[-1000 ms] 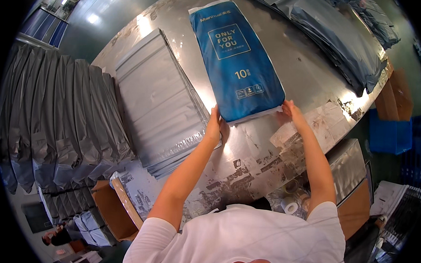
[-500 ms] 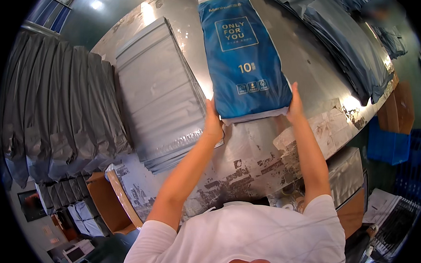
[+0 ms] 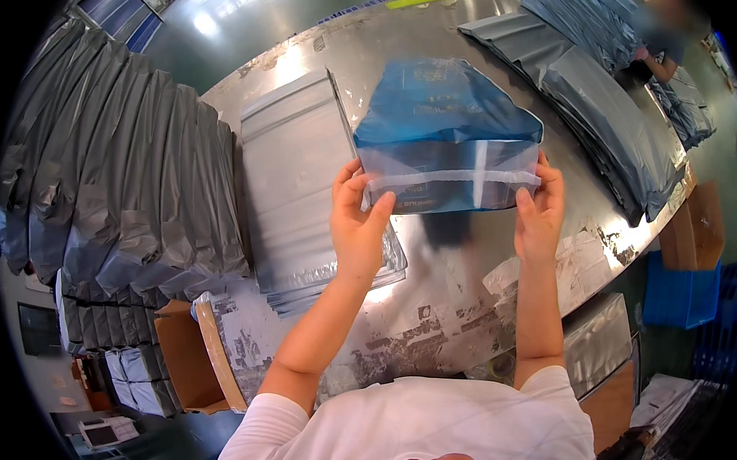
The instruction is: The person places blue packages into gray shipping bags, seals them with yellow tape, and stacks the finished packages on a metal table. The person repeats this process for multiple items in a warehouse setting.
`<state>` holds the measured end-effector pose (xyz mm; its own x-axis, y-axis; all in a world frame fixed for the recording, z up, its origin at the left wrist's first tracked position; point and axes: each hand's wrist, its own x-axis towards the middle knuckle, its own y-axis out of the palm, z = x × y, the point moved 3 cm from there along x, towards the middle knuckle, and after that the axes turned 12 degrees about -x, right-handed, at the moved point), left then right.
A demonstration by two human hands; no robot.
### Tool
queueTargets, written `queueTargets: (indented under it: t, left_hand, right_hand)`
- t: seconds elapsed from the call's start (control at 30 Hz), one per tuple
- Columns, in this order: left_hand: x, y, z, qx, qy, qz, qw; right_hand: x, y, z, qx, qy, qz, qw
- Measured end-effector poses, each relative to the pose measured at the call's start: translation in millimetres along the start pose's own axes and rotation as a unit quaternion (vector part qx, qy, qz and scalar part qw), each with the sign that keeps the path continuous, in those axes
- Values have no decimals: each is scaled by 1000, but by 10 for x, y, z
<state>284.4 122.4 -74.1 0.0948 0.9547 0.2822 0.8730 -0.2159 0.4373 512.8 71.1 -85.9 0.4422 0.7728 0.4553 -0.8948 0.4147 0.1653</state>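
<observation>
My left hand [image 3: 361, 221] and my right hand [image 3: 542, 217] grip the two near corners of a blue plastic package [image 3: 439, 114], thumbs on the side facing me. Its near end is tipped up above the metal table [image 3: 440, 291], showing a translucent end face with a pale band across it. The printed top slopes away from me. Left of the package, near my left hand, lies a flat stack of grey plastic bags [image 3: 293, 177]. What the package holds inside cannot be made out.
Bulky grey bundles [image 3: 124, 170] stand in a row at the left, above a cardboard box [image 3: 194, 358]. Folded grey sheeting [image 3: 592, 108] covers the table's right side. Beyond it, a person's arm [image 3: 662, 68] is at work. A blue bin [image 3: 682, 297] sits by the right edge.
The package's near end has been tilted up, so its end face now shows instead of its full front. My hands have shifted from its sides to the near corners.
</observation>
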Motion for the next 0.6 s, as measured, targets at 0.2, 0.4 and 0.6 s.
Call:
queueTargets:
  t: [0.2,0.4,0.6]
  left_hand:
    - [85,-40,-1,-98,-34,-35,994]
    - [61,-40,-8,-100,-50,-48,993]
    - [79,-109,38,-124,-64,-59,989]
  right_hand:
    - [46,51,15,88,41,-55,994]
    - [31,37,-9,104,57,-64,991]
    - [39,62,-17,126,58,-61,988]
